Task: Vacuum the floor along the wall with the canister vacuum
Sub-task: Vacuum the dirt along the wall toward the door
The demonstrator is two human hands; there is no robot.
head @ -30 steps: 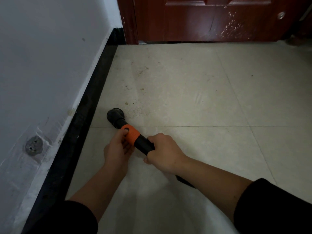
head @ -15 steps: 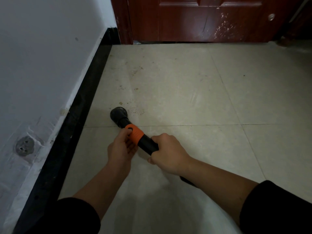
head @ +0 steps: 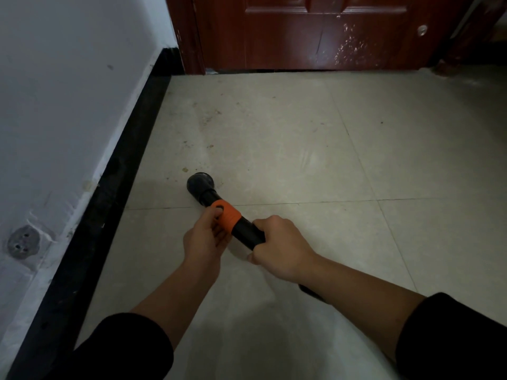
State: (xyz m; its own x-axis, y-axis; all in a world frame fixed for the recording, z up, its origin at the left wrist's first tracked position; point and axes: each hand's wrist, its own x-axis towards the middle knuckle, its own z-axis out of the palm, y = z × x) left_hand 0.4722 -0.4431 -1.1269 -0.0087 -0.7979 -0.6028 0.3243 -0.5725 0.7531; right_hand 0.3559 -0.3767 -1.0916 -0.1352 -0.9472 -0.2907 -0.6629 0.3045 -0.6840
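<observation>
A black vacuum wand (head: pixel 244 231) with an orange collar (head: pixel 227 215) points forward and left, its round black nozzle (head: pixel 200 183) down on the beige tile floor (head: pixel 301 149). My left hand (head: pixel 204 239) holds the wand at the orange collar, thumb over it. Just behind, my right hand (head: pixel 279 248) grips the black tube; the tube's rear part is hidden under my right forearm. Crumbs and dirt specks (head: pixel 185 169) lie just ahead of the nozzle and further toward the door. The canister itself is out of view.
A white wall (head: pixel 68 105) with a black baseboard (head: pixel 109 193) runs along the left, a round socket (head: pixel 22 242) low on it. A dark red wooden door (head: pixel 329 31) closes the far end. Open tile floor stretches to the right.
The nozzle has slid a little to the right, away from the baseboard, both hands moving with it. My view has shifted slightly right.
</observation>
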